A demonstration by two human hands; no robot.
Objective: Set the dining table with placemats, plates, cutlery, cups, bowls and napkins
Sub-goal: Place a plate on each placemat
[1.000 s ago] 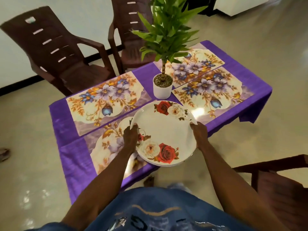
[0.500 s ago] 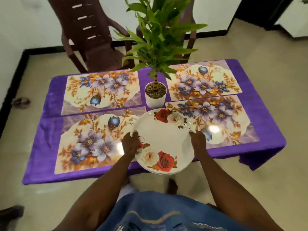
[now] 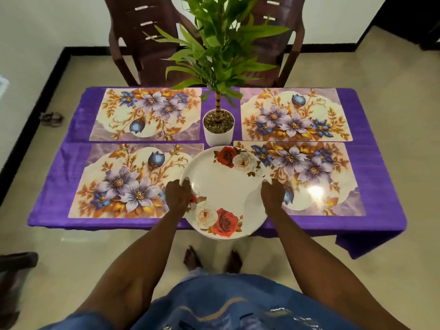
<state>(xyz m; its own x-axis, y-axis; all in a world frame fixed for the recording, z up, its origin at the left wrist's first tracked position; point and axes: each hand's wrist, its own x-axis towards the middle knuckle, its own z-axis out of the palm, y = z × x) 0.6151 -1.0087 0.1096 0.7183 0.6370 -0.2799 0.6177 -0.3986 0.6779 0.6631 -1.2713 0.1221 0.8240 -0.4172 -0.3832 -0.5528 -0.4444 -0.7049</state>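
Both hands hold a stack of rose-printed plates over the near edge of the bench: the left hand grips its left rim, the right hand its right rim. 4 floral placemats lie on the purple cloth around a potted plant.

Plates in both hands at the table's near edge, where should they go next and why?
Probably lower the plates onto the near left placemat, or the near right one. Left hand and right hand grip the rims over the gap between those mats, all four mats are bare, and the plant pot stands just beyond.
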